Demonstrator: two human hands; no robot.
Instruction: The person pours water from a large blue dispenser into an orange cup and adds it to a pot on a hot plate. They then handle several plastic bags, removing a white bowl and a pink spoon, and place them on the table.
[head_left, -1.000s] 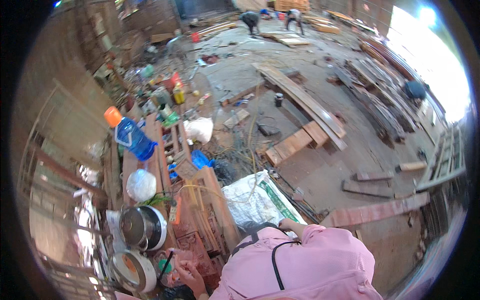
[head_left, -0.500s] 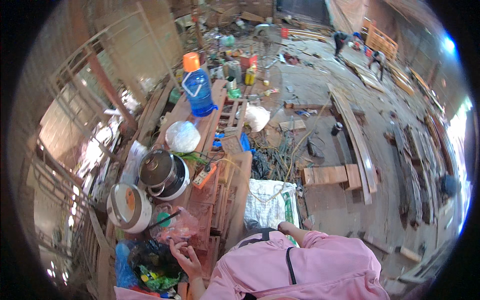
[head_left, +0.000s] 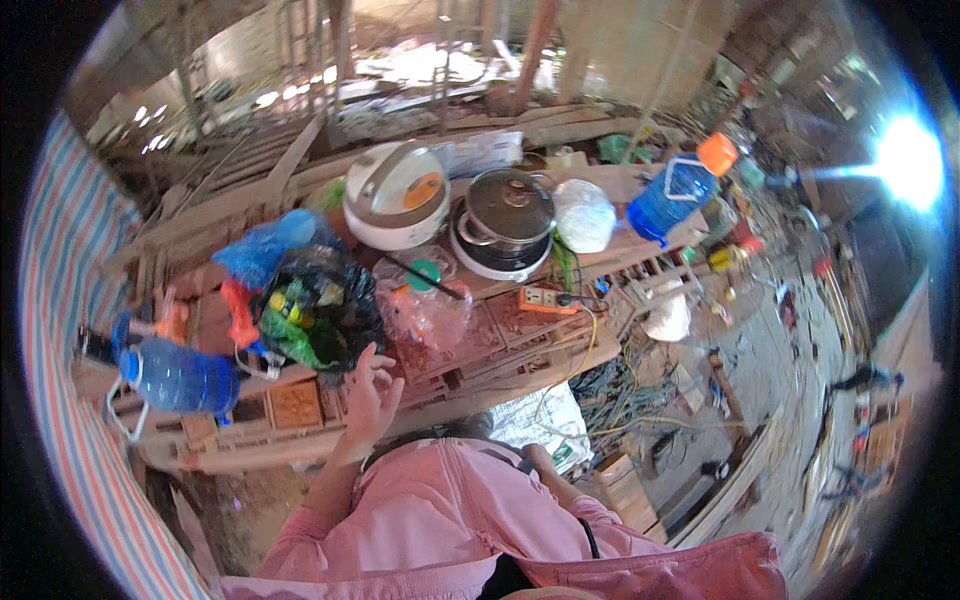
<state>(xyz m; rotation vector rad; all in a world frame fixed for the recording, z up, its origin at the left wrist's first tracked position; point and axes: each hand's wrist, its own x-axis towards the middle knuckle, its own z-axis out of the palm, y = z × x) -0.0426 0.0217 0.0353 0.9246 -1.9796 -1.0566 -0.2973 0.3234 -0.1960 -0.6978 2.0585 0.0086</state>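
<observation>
My left hand (head_left: 371,398) is raised over the near edge of the wooden bench, empty, with its fingers apart and slightly bent. Just beyond it sits an open black plastic bag (head_left: 345,300) with green and yellow things inside. Beside that bag lies a clear pinkish plastic bag (head_left: 430,312), with a dark stick (head_left: 425,276) and a green round piece across it. My right hand (head_left: 541,459) hangs low by my body, near a white woven sack (head_left: 540,420); its fingers are too small and hidden to read.
A white rice cooker (head_left: 397,215), a lidded pot (head_left: 508,212), an orange power strip (head_left: 547,300) and a white bundle (head_left: 584,216) stand along the bench. Blue water jugs (head_left: 185,378) are at both ends. A striped sheet (head_left: 75,330) hangs at left. Two people work far right.
My view has swung left, bringing the striped sheet and the second blue jug into sight. My left hand stays raised by the bags, fingers still apart.
</observation>
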